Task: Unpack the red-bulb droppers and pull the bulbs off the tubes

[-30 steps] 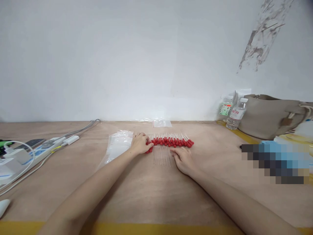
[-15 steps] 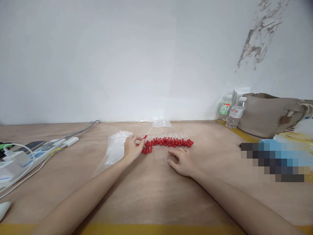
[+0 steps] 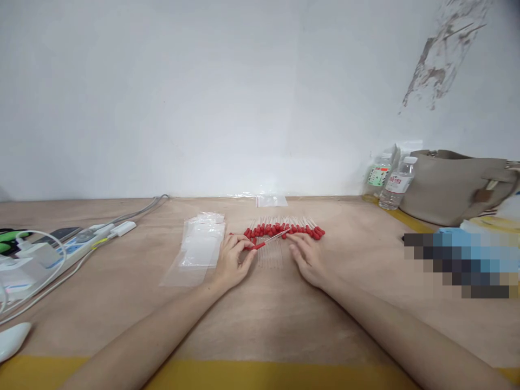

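My left hand (image 3: 235, 260) pinches a thin pale stick with a red end (image 3: 260, 246) between thumb and fingers. The stick slants up to the right, its pale tip near the fingers of my right hand (image 3: 309, 259). That hand rests with its fingers apart and nothing visible in them. Between and behind the hands lies a row of similar red-ended sticks (image 3: 311, 230), pale ends toward the wall. Several thin clear strips or tubes (image 3: 271, 257) lie side by side in front of the row; I cannot tell their exact kind.
Clear plastic bags (image 3: 201, 244) lie left of my left hand, and another small bag (image 3: 272, 201) is by the wall. A power strip (image 3: 75, 252) with cables is at left. Bottles (image 3: 398, 184), a grey bag (image 3: 442, 187) and a blue item (image 3: 450, 238) stand or lie at right.
My left hand has moved right and toward me, turning the held stick so it points right. My right hand has shifted slightly right and its fingers have left the clear strips.
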### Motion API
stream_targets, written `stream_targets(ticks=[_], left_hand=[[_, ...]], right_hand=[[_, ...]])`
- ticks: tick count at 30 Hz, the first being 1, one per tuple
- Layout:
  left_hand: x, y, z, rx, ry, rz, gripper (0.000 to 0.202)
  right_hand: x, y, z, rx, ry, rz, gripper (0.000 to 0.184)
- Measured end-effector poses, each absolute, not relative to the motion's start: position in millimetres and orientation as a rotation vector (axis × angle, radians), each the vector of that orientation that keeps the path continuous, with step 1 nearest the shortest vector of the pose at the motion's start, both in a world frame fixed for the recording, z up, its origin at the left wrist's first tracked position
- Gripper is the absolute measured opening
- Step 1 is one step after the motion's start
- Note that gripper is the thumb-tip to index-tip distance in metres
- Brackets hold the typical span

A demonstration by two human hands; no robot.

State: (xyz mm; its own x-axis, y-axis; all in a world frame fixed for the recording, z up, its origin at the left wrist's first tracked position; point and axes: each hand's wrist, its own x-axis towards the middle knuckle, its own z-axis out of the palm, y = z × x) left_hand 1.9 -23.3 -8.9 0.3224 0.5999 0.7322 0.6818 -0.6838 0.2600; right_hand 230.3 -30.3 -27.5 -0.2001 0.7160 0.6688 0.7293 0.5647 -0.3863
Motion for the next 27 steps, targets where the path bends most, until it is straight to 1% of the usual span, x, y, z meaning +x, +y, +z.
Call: stream_targets(ticks=[3,7,11,14,17,18,22,27], left_hand=[[1.9,-24.4,-9.3,-2.488,-1.167,-1.231,0.011],[2.7,-26.6,-10.7,-2.52,-1.13,-1.142,0.013],[4.5,-28.7,-10.2,-2.549,-1.099,-1.107,0.014],[8.6,-30.9,-8.1,-2.579,-1.073,-1.109,0.016],[14.7,-32.1,-6.4,-2.615,-0.996,-1.06,0.026],[16.6,-32.0,-6.4,-2.62,-0.959,-1.038,0.027],[20.4,-30.7,-7.5,-2.604,-0.864,-0.977,0.017],[18.1,-34.3,-5.3,-2.584,-0.846,-0.889,0.019]], right_hand=[[231.0,-31.4,-23.8,-1.128,-1.803,-0.142,0.037],[226.6,-33.6,-21.9,-1.044,-2.055,-0.306,0.033],[220.6,-33.0,-23.6,-0.98,-2.176,-0.375,0.027],[218.9,-31.9,-25.0,-0.945,-2.185,-0.397,0.022],[216.9,-32.1,-26.0,-0.92,-2.197,-0.402,0.021],[215.8,-32.5,-26.3,-0.908,-2.197,-0.399,0.02],[212.0,-34.6,-27.5,-0.845,-2.211,-0.361,0.02],[213.8,-36.1,-27.8,-0.756,-2.233,-0.352,0.019]])
